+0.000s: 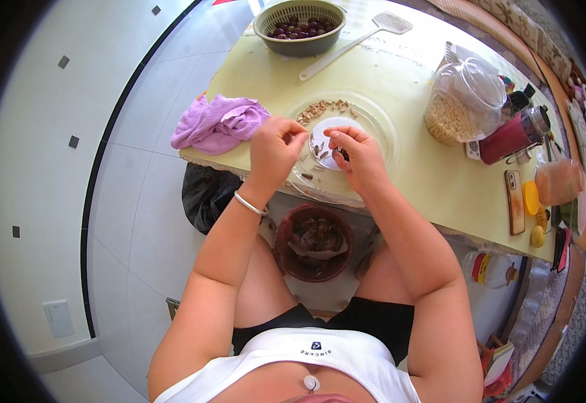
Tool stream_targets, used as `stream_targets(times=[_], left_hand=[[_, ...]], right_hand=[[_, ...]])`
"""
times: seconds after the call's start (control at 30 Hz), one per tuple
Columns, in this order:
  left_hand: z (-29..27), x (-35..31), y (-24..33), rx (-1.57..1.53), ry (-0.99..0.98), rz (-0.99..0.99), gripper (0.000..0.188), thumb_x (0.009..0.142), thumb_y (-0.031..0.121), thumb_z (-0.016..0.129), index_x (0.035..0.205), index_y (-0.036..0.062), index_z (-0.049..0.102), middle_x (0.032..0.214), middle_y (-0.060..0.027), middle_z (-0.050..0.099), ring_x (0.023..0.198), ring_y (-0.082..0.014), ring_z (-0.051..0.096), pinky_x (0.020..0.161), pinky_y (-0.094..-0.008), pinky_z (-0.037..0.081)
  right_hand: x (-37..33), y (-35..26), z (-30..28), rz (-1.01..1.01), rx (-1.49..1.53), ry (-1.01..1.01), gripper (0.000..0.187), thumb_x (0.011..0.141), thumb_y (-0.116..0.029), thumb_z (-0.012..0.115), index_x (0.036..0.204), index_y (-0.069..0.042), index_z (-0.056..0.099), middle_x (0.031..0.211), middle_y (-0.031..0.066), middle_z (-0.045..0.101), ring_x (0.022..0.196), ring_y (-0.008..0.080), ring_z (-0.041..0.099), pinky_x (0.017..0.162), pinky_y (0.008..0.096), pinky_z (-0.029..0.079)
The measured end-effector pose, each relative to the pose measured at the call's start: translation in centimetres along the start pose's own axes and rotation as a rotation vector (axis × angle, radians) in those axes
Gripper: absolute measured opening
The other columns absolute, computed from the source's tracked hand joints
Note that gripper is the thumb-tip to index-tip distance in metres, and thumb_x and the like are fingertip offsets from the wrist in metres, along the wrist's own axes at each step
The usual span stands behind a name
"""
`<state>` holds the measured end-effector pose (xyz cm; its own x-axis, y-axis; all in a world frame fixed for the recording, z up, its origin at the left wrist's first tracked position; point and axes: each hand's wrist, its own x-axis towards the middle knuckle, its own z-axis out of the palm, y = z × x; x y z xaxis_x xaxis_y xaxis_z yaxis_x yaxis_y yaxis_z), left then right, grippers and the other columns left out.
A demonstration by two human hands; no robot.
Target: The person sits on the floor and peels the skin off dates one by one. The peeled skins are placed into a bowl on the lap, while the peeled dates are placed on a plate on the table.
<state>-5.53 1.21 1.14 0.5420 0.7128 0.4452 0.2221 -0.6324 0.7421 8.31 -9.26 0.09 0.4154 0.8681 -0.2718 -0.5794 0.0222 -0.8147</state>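
Note:
Both hands hover over a clear round plate (390, 151) near the table's front edge. My left hand (276, 149) is closed in a pinch, thumb against forefinger; whatever lies between the tips is too small to make out. Facing it, my right hand (361, 158) also pinches at the fingertips, and small dark seeds show in its curled lower fingers. A white disc (335, 125) lies in the plate's middle, with a few dark, elongated seeds (317, 149) on its left side. Pale brownish pieces, kernels or shells, (321, 109) are heaped along the plate's far side.
A purple cloth (219, 124) lies left. Farther back are a basket (300, 44) of dark round fruit and a white fly swatter (357, 47). Right stand a clear tub (446, 124) of pale kernels, a dark red bottle (513, 138) and a phone (515, 201). Below sits a reddish-brown bucket (286, 252).

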Motion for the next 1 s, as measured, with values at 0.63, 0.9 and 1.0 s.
stream_targets(times=[0.63,0.9,1.0], left_hand=[[-1.5,-0.8,1.5,0.356,-0.586,0.18,0.012,0.062,0.01,0.075,0.07,0.006,0.067,0.073,-0.0072,0.063,0.08,-0.0276,0.057,0.073,-0.0378,0.046],[-0.6,-1.1,1.4,0.548,-0.624,0.274,0.011,0.067,0.009,0.07,0.074,0.0055,0.063,0.075,-0.0097,0.061,0.082,-0.0296,0.058,0.074,-0.0408,0.046],[-0.8,-1.1,0.8,0.444,-0.61,0.243,0.012,0.071,0.006,0.068,0.078,0.0032,0.06,0.077,-0.0117,0.061,0.078,-0.0314,0.057,0.071,-0.0394,0.046]], right_hand=[[0.0,0.2,0.2,-0.001,-0.061,0.027,0.007,0.087,-0.008,0.059,0.088,-0.003,0.063,0.072,0.0012,0.057,0.053,0.0047,0.044,0.045,0.018,0.032],[0.1,0.5,-0.1,-0.011,-0.072,0.021,0.007,0.086,-0.008,0.059,0.088,-0.002,0.063,0.071,0.001,0.057,0.052,0.0048,0.044,0.044,0.0184,0.032],[0.1,0.4,0.0,-0.001,-0.084,0.016,0.007,0.087,-0.008,0.059,0.088,-0.002,0.063,0.071,0.0009,0.057,0.052,0.0049,0.045,0.045,0.0188,0.032]])
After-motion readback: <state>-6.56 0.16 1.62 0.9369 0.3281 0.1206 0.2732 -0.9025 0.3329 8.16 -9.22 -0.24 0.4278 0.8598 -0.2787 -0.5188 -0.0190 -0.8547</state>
